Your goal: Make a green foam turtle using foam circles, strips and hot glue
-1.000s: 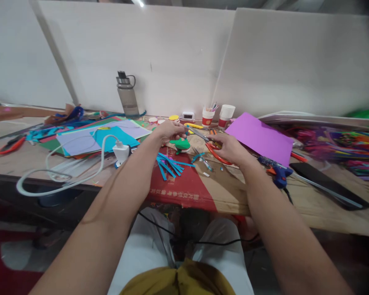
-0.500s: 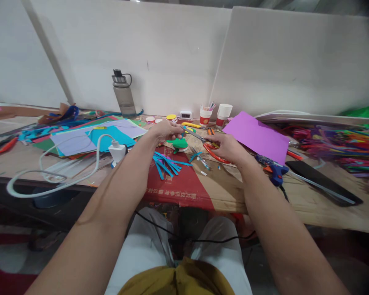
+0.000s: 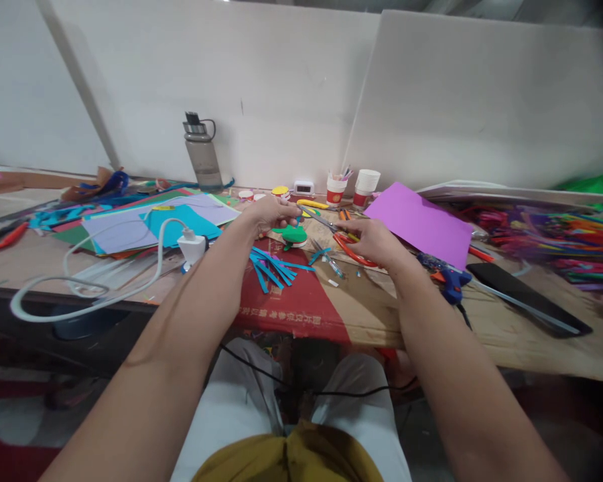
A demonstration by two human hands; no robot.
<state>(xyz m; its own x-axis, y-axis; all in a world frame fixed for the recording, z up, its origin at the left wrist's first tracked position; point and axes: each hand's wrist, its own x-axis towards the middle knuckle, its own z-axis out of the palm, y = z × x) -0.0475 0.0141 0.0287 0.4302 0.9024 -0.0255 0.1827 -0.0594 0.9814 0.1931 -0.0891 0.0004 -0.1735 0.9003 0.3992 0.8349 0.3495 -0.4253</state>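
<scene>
My right hand point(image 3: 374, 242) is wrapped round the orange handles of a pair of scissors point(image 3: 330, 229), whose blades point left toward my other hand. My left hand point(image 3: 275, 213) pinches a small blue paper strip point(image 3: 299, 218) at the blade tips; most of it is hidden by the fingers. Just below lies a green cut-out piece point(image 3: 292, 234) on a round white-edged base. Nearer to me, a fan of blue paper strips point(image 3: 274, 268) rests on the red part of the cardboard point(image 3: 301, 308).
At left are coloured paper sheets point(image 3: 120, 234), a white plug point(image 3: 191, 248) with its cable, and a bottle point(image 3: 202, 157). Paper cups point(image 3: 336, 190) stand at the back. On the right are a purple sheet point(image 3: 422, 224), a blue glue gun point(image 3: 452, 284) and a black phone-like slab point(image 3: 527, 298).
Both hands keep nearly the same place, the scissors still at the left fingertips. Only very slight shifts of the fingers and blades show.
</scene>
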